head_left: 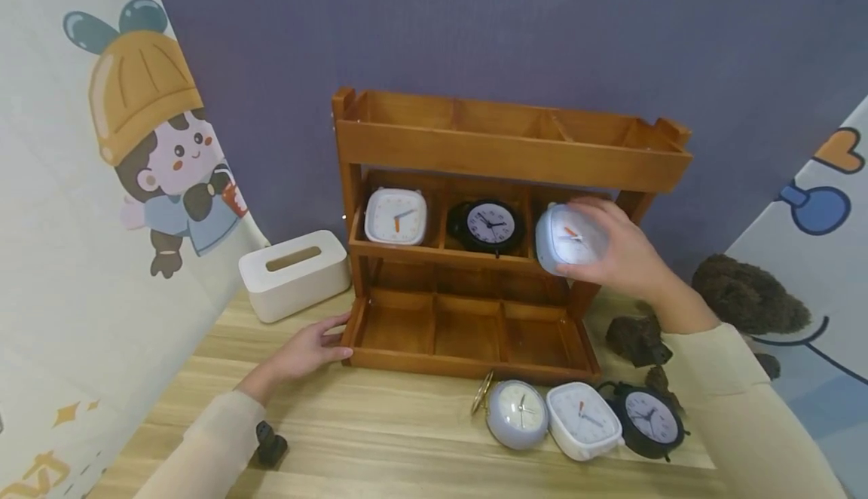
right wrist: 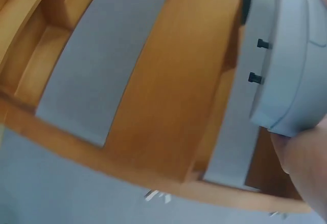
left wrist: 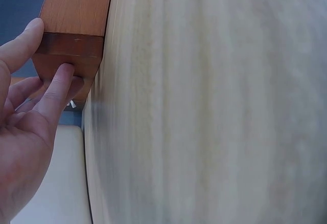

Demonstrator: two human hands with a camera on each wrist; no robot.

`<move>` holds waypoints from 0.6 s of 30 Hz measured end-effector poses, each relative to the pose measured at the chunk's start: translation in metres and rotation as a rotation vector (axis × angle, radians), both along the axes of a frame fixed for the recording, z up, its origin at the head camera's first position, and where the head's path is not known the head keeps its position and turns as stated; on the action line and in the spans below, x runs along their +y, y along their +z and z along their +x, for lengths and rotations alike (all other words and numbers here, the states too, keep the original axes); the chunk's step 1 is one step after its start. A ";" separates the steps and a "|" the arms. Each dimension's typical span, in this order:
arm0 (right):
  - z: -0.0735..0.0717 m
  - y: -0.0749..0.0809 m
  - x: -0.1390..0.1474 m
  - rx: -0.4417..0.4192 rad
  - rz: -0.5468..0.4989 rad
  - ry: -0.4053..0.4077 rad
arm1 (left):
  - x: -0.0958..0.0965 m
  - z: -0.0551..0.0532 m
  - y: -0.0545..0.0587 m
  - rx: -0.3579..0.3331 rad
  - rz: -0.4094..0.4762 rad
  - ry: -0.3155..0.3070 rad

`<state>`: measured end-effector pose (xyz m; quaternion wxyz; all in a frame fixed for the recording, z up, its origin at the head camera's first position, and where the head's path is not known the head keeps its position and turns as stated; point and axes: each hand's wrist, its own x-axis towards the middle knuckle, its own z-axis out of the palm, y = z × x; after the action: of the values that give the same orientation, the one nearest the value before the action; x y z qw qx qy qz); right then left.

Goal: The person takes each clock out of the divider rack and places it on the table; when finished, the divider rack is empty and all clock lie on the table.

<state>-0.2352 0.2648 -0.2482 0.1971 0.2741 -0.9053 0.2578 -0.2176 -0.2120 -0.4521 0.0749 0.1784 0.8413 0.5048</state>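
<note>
My right hand (head_left: 620,246) grips a light-blue alarm clock (head_left: 568,237) by its sides, at the right compartment of the middle tier of a brown wooden shelf (head_left: 508,148). The right wrist view shows the side of this clock (right wrist: 288,60), with two small black knobs. A white square clock (head_left: 396,217) stands in the left compartment of that tier, and a black round clock (head_left: 491,224) in the middle one. My left hand (head_left: 308,350) touches the left end of the bottom tier. In the left wrist view, its fairly straight fingers (left wrist: 57,88) rest against the wood.
In front of the shelf stand a grey-lilac round clock (head_left: 517,414) with a gold-rimmed lid, a white clock (head_left: 585,420) and a black twin-bell clock (head_left: 647,422). A white tissue box (head_left: 294,277) is at the left, dark rocks (head_left: 637,339) at the right. A small black object (head_left: 271,445) lies near my left forearm.
</note>
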 end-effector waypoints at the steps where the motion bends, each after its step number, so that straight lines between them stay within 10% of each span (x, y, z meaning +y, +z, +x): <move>1: 0.005 -0.001 -0.002 0.009 -0.010 0.022 | 0.000 0.000 0.000 -0.002 0.000 0.004; 18: 0.059 -0.043 -0.067 -0.116 -0.048 0.129 | 0.000 0.002 0.003 -0.024 0.023 -0.009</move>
<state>-0.1763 0.1978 -0.2913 0.1338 0.3115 -0.8893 0.3070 -0.2159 -0.2115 -0.4491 0.0853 0.1771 0.8335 0.5164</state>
